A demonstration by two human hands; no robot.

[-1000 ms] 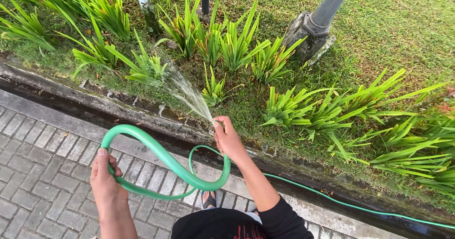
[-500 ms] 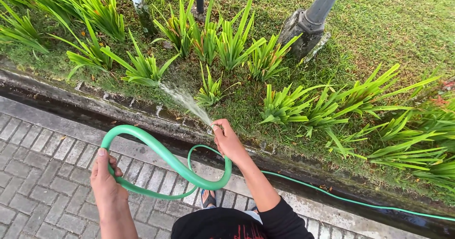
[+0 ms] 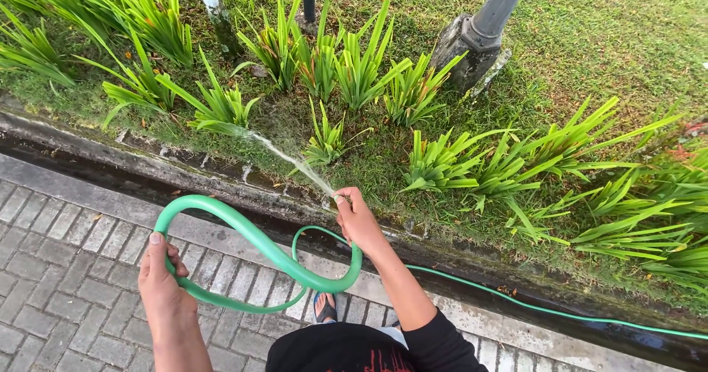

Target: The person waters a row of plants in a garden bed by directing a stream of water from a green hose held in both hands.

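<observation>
1. Nearest the camera, over the grey brick paving (image 3: 59, 298), the left hand (image 3: 164, 280) is wrapped closed around a slack loop of the green hose (image 3: 258, 247), thumb up on top. Holding the loop up seems to keep the spare length off the ground and free of kinks.

2. Just beyond, above the dark wet gutter (image 3: 221, 206), the right hand (image 3: 356, 217) is clenched on the hose's outlet end, a finger or thumb apparently pressed over the mouth; the opening itself is hidden by the fingers. That pinch would explain the narrow water jet (image 3: 284, 157).

3. The rest of the hose curls under the right forearm, past a sandalled foot (image 3: 323, 307), and trails off along the gutter to the right edge of the view.

4. Past the stone kerb (image 3: 169, 169), the jet arcs leftward and lands at a spiky green plant (image 3: 221, 110) in the row of similar clumps on the grass (image 3: 590, 40). Farther back stand a grey lamp-post base (image 3: 476, 44) and a thin tree trunk (image 3: 210, 7).

5. Against the frames a second and half a second ago: the spray was then a broad fan; now it is a thin, tight stream reaching a little farther left. Both hands keep nearly the same grip and place, and the left-hand loop has barely shifted.
</observation>
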